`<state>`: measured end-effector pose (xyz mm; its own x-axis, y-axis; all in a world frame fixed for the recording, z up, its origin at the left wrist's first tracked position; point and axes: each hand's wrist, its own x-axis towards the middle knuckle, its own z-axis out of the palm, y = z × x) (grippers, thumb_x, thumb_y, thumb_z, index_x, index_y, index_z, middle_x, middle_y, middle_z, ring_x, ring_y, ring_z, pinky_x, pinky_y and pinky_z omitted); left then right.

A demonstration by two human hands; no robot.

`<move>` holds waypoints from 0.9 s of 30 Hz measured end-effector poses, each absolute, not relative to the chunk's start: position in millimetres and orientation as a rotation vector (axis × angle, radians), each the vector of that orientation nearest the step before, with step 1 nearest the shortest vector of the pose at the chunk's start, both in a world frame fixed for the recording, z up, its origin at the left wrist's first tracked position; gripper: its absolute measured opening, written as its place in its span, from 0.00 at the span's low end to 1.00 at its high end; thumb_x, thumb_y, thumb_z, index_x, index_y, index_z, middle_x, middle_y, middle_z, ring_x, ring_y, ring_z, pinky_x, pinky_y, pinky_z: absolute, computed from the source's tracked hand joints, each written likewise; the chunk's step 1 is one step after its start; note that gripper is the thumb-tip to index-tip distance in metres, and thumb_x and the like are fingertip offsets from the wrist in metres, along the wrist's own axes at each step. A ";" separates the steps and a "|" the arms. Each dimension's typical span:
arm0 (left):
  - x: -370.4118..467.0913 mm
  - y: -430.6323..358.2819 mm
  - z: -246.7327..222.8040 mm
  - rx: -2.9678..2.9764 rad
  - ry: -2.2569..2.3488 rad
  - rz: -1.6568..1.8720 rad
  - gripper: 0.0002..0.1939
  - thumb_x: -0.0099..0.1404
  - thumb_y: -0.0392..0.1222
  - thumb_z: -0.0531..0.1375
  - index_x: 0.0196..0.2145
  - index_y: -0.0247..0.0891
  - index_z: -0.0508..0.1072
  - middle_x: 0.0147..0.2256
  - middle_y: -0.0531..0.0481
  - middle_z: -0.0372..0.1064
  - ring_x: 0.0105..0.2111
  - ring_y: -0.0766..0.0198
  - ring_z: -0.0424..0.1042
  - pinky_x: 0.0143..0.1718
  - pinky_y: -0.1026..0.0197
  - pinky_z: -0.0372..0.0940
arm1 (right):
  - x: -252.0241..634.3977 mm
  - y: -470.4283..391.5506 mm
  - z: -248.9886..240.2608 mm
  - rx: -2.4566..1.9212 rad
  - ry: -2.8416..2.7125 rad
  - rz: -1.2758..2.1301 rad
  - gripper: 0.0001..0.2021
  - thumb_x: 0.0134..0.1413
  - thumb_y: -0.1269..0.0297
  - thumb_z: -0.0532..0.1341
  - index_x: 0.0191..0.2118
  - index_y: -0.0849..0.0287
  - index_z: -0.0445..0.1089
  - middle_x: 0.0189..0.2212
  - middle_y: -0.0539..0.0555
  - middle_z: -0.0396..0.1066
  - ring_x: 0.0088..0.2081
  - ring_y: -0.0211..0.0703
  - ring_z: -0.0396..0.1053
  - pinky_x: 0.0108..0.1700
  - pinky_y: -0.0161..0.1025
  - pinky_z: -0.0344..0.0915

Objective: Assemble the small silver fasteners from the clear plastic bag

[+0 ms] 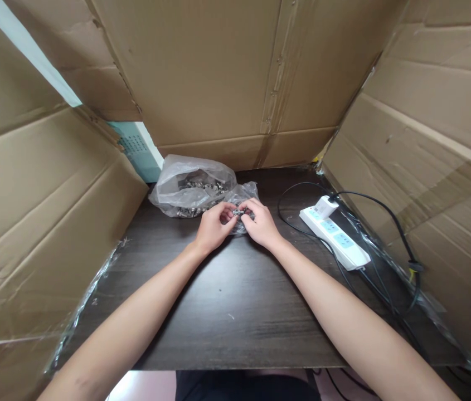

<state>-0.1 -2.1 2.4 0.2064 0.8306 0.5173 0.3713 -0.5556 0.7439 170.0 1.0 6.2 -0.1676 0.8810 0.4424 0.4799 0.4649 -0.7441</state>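
Note:
My left hand [215,225] and my right hand [261,224] meet near the middle of the dark table [227,312]. Between their fingertips is a small silvery metal piece [238,212], like a bolt, lying sideways. Both hands pinch it, one at each end. Just behind my left hand, a large clear plastic bag [168,186] lies open with many small metal parts [205,185] inside. A smaller plastic bag [248,190] sits behind and under my fingers, partly hidden by them.
A white power strip [346,245] with a plugged-in white adapter [326,206] lies at the right, with black cables [389,214] looping around it. Cardboard walls [218,72] enclose the table at the back and both sides.

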 end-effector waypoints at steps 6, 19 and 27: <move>-0.5 -1.8 1.9 2.020 1.124 1.310 0.08 0.64 0.35 0.64 0.42 0.36 0.75 0.31 0.52 0.74 0.30 0.66 0.73 0.35 0.64 0.70 | 170.4 3.1 4.1 -1.167 -1.846 0.552 0.06 0.54 0.70 0.56 0.31 0.55 0.69 0.38 0.54 0.73 0.42 0.47 0.71 0.48 0.44 0.65; -0.4 -2.1 3.7 2.021 1.122 1.317 0.08 0.64 0.33 0.63 0.42 0.36 0.75 0.31 0.52 0.75 0.30 0.66 0.74 0.35 0.64 0.71 | 169.3 -0.1 7.4 -1.173 -1.812 0.546 0.03 0.57 0.67 0.58 0.35 0.54 0.70 0.38 0.53 0.74 0.41 0.46 0.71 0.47 0.44 0.65; -0.5 -1.4 2.7 2.029 1.136 1.303 0.08 0.63 0.33 0.63 0.41 0.36 0.74 0.30 0.52 0.74 0.29 0.66 0.73 0.35 0.64 0.71 | 168.4 1.8 7.0 -1.216 -1.846 0.526 0.13 0.67 0.60 0.53 0.31 0.55 0.69 0.36 0.55 0.74 0.44 0.48 0.71 0.49 0.46 0.62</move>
